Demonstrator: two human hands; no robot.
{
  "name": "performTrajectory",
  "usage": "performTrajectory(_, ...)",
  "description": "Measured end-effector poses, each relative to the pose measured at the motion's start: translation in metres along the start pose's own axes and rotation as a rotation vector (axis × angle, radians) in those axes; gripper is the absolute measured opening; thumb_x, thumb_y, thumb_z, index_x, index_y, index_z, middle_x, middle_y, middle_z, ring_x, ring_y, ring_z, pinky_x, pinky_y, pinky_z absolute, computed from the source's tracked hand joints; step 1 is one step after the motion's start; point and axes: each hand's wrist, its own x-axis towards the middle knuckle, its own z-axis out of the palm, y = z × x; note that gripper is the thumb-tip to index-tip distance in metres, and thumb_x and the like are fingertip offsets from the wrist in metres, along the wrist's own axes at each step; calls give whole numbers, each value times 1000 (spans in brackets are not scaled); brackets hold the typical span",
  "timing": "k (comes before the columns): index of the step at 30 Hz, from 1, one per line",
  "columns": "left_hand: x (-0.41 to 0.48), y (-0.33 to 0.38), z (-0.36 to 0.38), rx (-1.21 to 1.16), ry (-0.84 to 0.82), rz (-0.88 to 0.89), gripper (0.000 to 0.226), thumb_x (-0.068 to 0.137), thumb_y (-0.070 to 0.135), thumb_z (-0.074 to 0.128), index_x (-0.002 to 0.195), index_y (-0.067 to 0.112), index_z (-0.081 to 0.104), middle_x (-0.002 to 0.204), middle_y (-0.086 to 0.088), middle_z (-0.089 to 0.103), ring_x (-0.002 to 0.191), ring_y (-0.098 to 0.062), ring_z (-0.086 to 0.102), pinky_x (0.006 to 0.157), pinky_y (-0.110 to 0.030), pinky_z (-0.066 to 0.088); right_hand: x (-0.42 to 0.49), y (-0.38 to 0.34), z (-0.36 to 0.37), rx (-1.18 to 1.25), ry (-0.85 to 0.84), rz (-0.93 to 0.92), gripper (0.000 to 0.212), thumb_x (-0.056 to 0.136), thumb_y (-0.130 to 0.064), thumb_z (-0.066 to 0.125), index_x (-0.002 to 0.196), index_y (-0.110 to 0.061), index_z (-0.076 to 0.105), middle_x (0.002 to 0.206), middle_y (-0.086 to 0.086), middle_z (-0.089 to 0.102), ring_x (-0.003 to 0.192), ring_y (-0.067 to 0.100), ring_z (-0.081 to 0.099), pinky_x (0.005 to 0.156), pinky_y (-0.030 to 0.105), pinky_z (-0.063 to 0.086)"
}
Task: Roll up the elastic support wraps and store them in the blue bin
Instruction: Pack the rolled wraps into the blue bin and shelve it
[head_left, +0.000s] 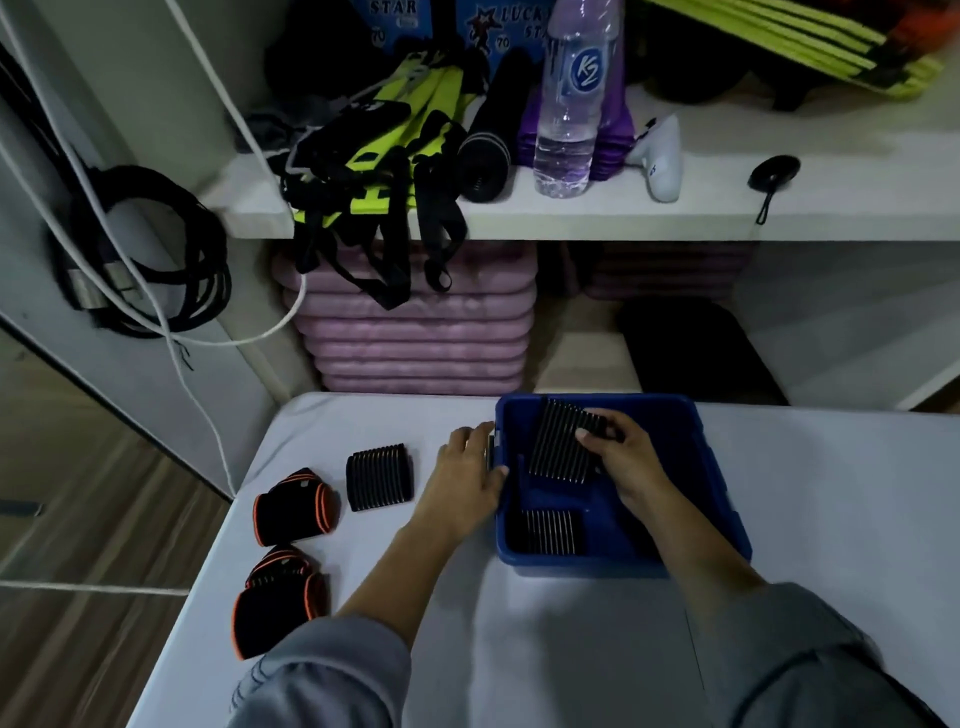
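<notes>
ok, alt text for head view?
Right hand holds a black ribbed wrap inside the blue bin; left hand rests against its left wall. One black wrap and two orange-trimmed wraps lie left of it on the table.

The bottle (571, 98) label reads "K2". Behind it, one blue pack (399, 21) shows "STAR" and "70". The next pack (497, 28) shows "LUCKY", "ST" and "70".

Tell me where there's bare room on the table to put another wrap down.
Bare table lies right of the blue bin and in front of it. The left side is crowded: a black wrap and two orange-trimmed wraps.
</notes>
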Motion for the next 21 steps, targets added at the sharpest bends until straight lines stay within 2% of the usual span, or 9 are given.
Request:
performTrajectory(2,8,-2,5,17,-37,23,55,93,25,50,143,14,28,138,-11,38,123,-29,41,104,-37,34,6,11,-3,-90,-45,19,26,83,3,64,104,-11,62,100,8,62,86,17,61,73,27,54)
performTrajectory(5,16,-6,10,53,-57,66,58,93,27,49,144,13,25,141,-8,37,122,-27,42,104,-40,38,13,28,-2,-251,-100,26,27,80,2,66,97,-19,64,109,12,61,99,23,59,87,34,51)
performTrajectory(7,17,-9,12,82,-49,83,59,93,31,47,145,14,24,143,-6,35,124,-25,42,103,-40,40,18,32,2,-324,-122,18,27,79,1,67,97,-20,64,110,14,60,101,23,58,85,32,50)
performTrajectory(11,14,-13,14,83,-46,101,59,95,35,44,146,17,21,147,-4,30,125,-23,41,103,-38,40,24,38,15,-554,-103,-84,27,81,-1,66,105,-12,59,99,7,61,92,19,57,78,26,47)
performTrajectory(14,14,-13,14,72,-44,97,59,95,34,43,147,18,19,148,-3,27,127,-22,40,104,-37,40,25,45,19,-735,-112,-103,28,85,-9,64,108,-19,53,101,13,64,88,26,62,74,34,55)
performTrajectory(17,15,-15,16,51,-42,100,59,95,35,43,147,19,19,148,-3,28,127,-23,40,104,-38,39,24,44,17,-815,-161,-80,32,87,-15,63,117,-19,51,102,15,65,89,29,63,76,36,55)
performTrajectory(21,11,-19,15,-20,-32,109,57,96,41,38,147,22,21,146,-1,32,126,-22,41,106,-39,38,17,37,16,-786,-201,-66,40,87,-24,64,126,-22,53,118,12,61,103,25,60,86,27,49)
